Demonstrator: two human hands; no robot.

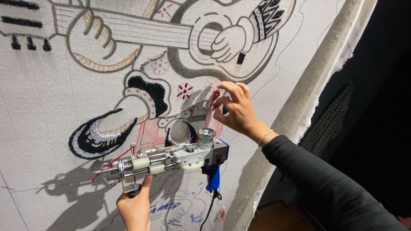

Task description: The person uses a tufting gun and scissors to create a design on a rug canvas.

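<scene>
The tufting gun (171,160) is gripped from below by the left hand (136,205). The right hand (235,109) pinches red yarn (215,99) on the cloth (43,107), near its right edge (299,102).

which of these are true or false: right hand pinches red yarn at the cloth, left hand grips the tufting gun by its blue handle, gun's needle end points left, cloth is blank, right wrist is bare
1. The right hand pinches red yarn at the cloth: true.
2. The left hand grips the tufting gun by its blue handle: false, it holds the metal front grip.
3. The gun's needle end points left: true.
4. The cloth is blank: false, it bears a partly tufted drawing with a guitar.
5. The right wrist is bare: false, it wears a thin bracelet.
</scene>
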